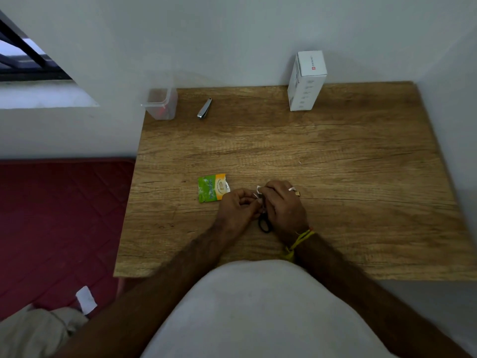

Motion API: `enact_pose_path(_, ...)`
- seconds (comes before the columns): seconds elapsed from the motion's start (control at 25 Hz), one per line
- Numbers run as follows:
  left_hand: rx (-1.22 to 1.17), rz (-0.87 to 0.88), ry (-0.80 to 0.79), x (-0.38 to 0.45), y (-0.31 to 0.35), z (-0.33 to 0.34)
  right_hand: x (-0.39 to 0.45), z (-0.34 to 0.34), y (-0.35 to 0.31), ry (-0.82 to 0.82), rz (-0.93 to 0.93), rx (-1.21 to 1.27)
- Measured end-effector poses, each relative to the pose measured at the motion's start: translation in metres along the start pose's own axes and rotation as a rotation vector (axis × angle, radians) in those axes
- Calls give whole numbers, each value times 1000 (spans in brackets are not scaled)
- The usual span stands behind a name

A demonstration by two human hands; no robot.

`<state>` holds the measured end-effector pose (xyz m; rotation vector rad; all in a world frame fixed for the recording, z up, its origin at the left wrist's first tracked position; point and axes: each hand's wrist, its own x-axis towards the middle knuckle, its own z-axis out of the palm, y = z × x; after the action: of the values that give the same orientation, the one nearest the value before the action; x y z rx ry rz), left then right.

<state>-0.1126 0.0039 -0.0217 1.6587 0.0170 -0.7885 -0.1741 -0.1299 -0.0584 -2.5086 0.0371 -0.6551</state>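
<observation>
The grip of the right hand (pixel 284 205) is closed around a small pair of scissors (pixel 264 226), whose black loop handle pokes out below the palm. The blades are hidden by the curled fingers. The grip of the left hand (pixel 237 205) is pinched together on a white scrap (pixel 259 188) that sticks up where the two sets of fingertips meet, low over the near middle of the table (pixel 335 151). Just left of the left hand lies a green sachet (pixel 212 188), flat on the wood and free of both hands, its right-hand edge ragged and open. Judging by that edge, the opening of the sachet looks done, and the scrap may be the piece taken off it. What is left seems to be trimming or discarding that scrap and putting the scissors down. Along the far edge sit a nail clipper (pixel 204 108), a clear plastic tub (pixel 161 103) and a white box (pixel 307 81).
</observation>
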Motion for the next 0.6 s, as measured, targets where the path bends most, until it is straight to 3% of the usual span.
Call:
enact_pose_path(0.24, 15, 3, -14, 0, 0, -1, -1, -1, -1, 21, -56, -43)
enact_pose_path(0.44, -11, -8, -22, 0, 3, -1, -1, -5, -2, 114, 141, 63)
enact_pose_path(0.6, -16, -20, -18, 0, 4, -1, -4, -7, -4, 34, -12, 39)
